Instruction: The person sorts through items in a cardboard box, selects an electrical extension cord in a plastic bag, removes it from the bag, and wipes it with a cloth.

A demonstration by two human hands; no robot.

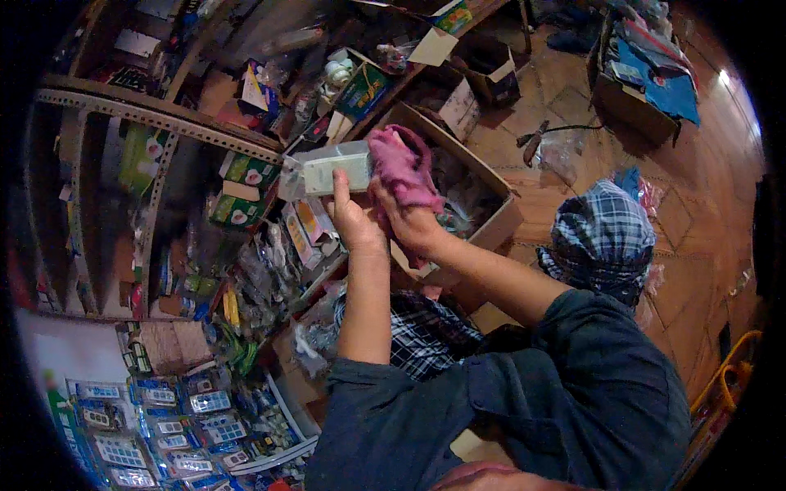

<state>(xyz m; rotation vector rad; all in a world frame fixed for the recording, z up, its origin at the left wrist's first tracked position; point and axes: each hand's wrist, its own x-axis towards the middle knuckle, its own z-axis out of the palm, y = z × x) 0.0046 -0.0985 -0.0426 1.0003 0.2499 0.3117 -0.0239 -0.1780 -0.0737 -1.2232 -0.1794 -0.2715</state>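
Note:
A pale, flat rectangular package [318,176] in clear plastic wrapping [291,180] is held out in front of me, with my left hand [357,219] gripping it from below. The left thumb lies along its face. My right hand [415,227] is closed on a pink cloth [403,172], which is bunched against the package's right end. That end is hidden under the cloth, as are most of the right fingers. Just beneath both hands stands an open cardboard box [501,214] with clear plastic-wrapped items inside.
Metal-framed shelves [155,114] with packaged goods rise on the left. Several blister-packed items [168,425] hang at the lower left. Smaller cartons [495,78] stand beyond the open box. Another carton [634,98] with blue packaging sits on the tiled floor at the far right.

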